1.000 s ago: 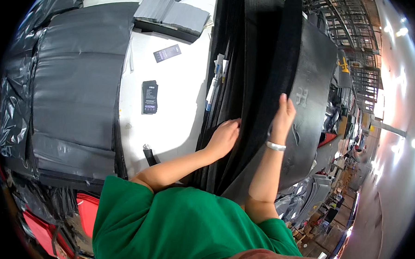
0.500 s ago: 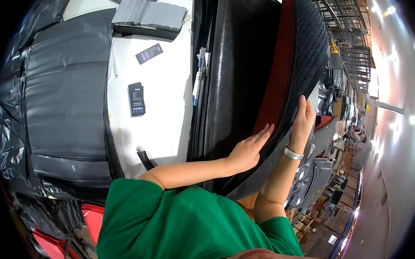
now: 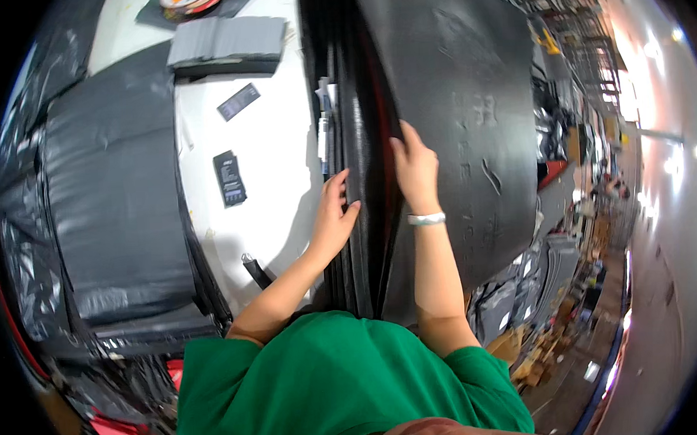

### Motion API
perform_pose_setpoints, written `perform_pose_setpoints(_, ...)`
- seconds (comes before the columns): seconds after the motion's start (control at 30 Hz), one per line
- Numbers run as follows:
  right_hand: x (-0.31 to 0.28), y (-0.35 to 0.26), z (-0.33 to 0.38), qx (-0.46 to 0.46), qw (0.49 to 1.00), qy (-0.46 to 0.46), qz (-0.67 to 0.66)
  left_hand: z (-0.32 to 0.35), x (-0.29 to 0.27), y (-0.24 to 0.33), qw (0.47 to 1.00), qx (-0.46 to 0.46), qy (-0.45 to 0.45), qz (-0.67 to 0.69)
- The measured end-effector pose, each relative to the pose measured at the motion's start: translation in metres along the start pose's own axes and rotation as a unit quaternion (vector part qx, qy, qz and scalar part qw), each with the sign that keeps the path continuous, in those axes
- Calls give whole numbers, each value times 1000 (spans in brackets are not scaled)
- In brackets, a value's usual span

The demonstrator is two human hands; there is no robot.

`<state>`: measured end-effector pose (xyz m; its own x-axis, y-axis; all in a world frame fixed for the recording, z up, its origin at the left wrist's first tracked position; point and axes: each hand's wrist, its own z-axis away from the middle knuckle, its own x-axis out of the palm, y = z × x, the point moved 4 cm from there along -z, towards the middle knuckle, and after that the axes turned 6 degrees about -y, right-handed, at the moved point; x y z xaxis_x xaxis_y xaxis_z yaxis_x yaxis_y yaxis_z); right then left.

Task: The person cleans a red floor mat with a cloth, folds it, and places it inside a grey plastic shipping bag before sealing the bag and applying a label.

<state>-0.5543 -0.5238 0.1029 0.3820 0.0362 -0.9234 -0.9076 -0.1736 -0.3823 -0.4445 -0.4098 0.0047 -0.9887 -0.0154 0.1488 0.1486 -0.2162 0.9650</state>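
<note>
My right hand (image 3: pixel 418 172) closes around the left edge of a large black mat (image 3: pixel 478 157), which has a smooth face with raised embossed marks. A dark red strip (image 3: pixel 387 122) shows along its inner side, next to a dark gap. My left hand (image 3: pixel 335 222) lies with its fingers apart on the edge of a stack of black folded sheets (image 3: pixel 343 272), just left of the gap. Slim white pieces (image 3: pixel 325 125) stick out of this stack beyond my left fingers.
On the white table (image 3: pixel 276 166) lie a small dark card pile (image 3: pixel 228 178), a single card (image 3: pixel 238 102) and a tool with a black handle (image 3: pixel 256 272). Behind them is a box of grey cards (image 3: pixel 228 40). A black plastic-wrapped bundle (image 3: pixel 122 188) fills the left side.
The black mat has swung over to the left, turning its embossed face up and covering the open black interior. Both hands moved left; my left hand left the red strip for the stack edge.
</note>
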Motion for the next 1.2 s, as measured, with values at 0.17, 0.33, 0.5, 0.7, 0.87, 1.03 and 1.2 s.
perform_pose_setpoints(0.17,7,-14,-2,35,998,-30,42,14,4,-5,989,-53,-26,137)
perform_pose_setpoints(0.33,-3,8,4,31,998,39,-31,25,21,15,984,17,-104,144)
perform_pose_setpoints(0.5,-39,44,18,73,970,86,-215,36,61,74,963,150,-189,-118)
perform_pose_setpoints(0.7,-68,-1,27,77,996,35,9,32,73,88,950,169,-200,-168)
perform_pose_setpoints(0.87,-79,-2,29,-58,991,112,-33,28,55,54,956,125,-233,131)
perform_pose_setpoints(1.03,-102,11,47,62,986,103,-119,6,25,26,983,81,-131,-98)
perform_pose_setpoints(1.2,-99,24,47,56,983,111,-132,-29,23,44,943,163,-48,-286)
